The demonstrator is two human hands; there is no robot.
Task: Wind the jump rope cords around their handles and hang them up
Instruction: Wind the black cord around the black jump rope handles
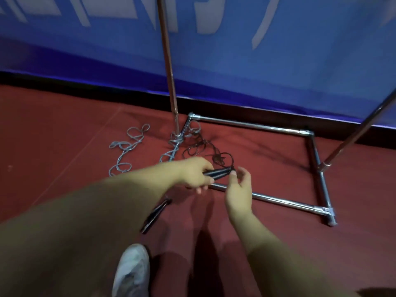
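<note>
You are over a dull red floor [64, 129] that meets a blue banner wall [257, 67]. A chrome tube rack [252, 124] stands on it, its base a rectangle. Your left hand [195, 172] grips a pair of smooth black handles [216, 173]; their thin dark cord [205, 150] lies tangled inside the base. Your right hand [239, 189] hovers just beside, fingers loosely spread. A pale grey cord [126, 146] sprawls to the left, and another black handle [155, 215] lies beneath your left forearm.
</note>
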